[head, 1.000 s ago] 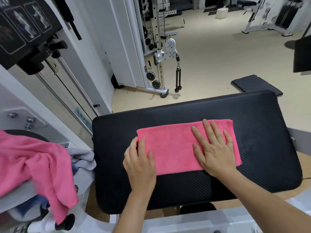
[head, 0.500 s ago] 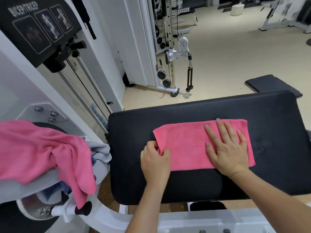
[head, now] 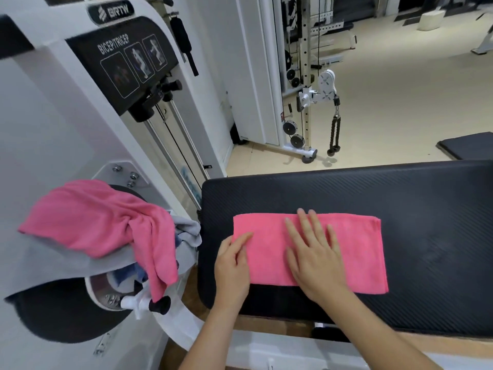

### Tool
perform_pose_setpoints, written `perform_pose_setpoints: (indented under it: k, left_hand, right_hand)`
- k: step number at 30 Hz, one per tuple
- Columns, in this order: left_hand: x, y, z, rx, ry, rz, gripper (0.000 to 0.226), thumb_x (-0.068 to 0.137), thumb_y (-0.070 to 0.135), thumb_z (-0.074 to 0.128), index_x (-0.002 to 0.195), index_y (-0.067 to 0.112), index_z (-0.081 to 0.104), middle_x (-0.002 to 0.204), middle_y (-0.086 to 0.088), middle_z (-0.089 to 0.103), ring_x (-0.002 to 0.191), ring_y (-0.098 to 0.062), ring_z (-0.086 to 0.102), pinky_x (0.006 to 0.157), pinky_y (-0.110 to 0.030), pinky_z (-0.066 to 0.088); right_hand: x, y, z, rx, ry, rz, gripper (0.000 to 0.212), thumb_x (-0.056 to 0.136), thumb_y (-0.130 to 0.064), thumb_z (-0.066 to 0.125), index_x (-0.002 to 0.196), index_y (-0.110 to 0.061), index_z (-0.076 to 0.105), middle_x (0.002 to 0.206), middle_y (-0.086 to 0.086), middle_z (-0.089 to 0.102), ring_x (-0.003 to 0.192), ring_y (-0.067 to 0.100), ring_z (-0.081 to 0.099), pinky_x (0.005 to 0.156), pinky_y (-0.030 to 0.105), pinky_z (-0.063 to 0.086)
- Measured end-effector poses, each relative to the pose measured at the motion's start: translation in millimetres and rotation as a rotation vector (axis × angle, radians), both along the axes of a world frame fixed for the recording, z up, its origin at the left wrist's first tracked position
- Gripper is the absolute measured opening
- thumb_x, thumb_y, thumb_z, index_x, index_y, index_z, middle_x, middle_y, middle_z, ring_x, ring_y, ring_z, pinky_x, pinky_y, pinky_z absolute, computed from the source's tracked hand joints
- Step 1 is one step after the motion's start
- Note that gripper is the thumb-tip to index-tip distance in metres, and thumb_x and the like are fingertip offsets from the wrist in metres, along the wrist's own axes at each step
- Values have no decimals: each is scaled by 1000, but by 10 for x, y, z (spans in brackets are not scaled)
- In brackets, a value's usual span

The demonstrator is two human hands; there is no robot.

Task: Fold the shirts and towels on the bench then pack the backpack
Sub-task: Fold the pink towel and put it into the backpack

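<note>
A pink towel (head: 357, 252), folded into a long strip, lies flat on the black padded bench (head: 426, 209). My right hand (head: 314, 260) presses flat on the middle of the towel with its fingers spread. At the towel's left end, my left hand (head: 232, 265) holds the edge with curled fingers. To the left, an unfolded pink towel (head: 93, 220) is draped over a grey shirt (head: 53, 265) on the gym machine, with a bit of blue cloth (head: 130, 276) beneath. No backpack is in view.
The white bicep/tricep machine (head: 53, 116) stands close on the left, with a black-tipped handle (head: 157, 304) sticking out below the clothes. A cable station (head: 306, 102) and a black floor mat (head: 469, 145) lie beyond the bench.
My left hand went from lying flat to curling onto the towel's left edge. My right hand slid from the towel's right part to its middle. The view swung left.
</note>
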State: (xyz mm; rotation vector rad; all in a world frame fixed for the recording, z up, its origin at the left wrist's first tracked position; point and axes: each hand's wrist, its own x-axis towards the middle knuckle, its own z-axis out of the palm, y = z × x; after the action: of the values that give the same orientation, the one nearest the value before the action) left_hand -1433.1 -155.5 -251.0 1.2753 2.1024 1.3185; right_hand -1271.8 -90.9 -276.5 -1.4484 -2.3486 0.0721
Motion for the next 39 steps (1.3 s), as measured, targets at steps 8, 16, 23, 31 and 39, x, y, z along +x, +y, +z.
perform_pose_setpoints:
  k: [8,16,23,31,39]
  left_hand:
    - [-165,-73,-30,-48,-146,-94,65,82,-14,50,135,22,55,141,10,43,115,23,39,85,0,38]
    - [252,-15,366,69,-49,-230,77,73,-17,50,137,25,52,142,9,41,123,17,36,92,1,32]
    - [981,108,445,38,208,-538,74,86,-1,54,151,23,30,155,9,23,141,-1,24,113,-23,33]
    - [1389,238,259,-250,336,-793,101,80,19,60,152,37,-9,161,16,5,147,-7,5,120,-38,12]
    - [1330,235,240,-80,297,-780,80,85,-2,50,150,35,23,149,11,39,134,-5,36,112,-36,34]
  right_hand:
    - [-171,40,-289,-19,-103,21,59,98,-47,27,152,-25,26,162,5,16,149,21,12,118,51,7]
    - [-25,49,236,-350,363,72,56,97,-23,44,150,-30,30,162,-6,7,149,12,-6,120,38,3]
    - [508,-266,759,-816,1295,-84,26,98,-23,53,118,-34,66,108,-8,71,91,3,68,72,19,54]
    - [905,-306,539,-727,1280,-249,23,90,-18,63,105,-33,71,93,-6,76,91,10,71,85,31,56]
    - [908,-138,211,-448,936,-491,23,89,-17,62,110,-20,70,92,-10,73,85,9,66,79,28,51]
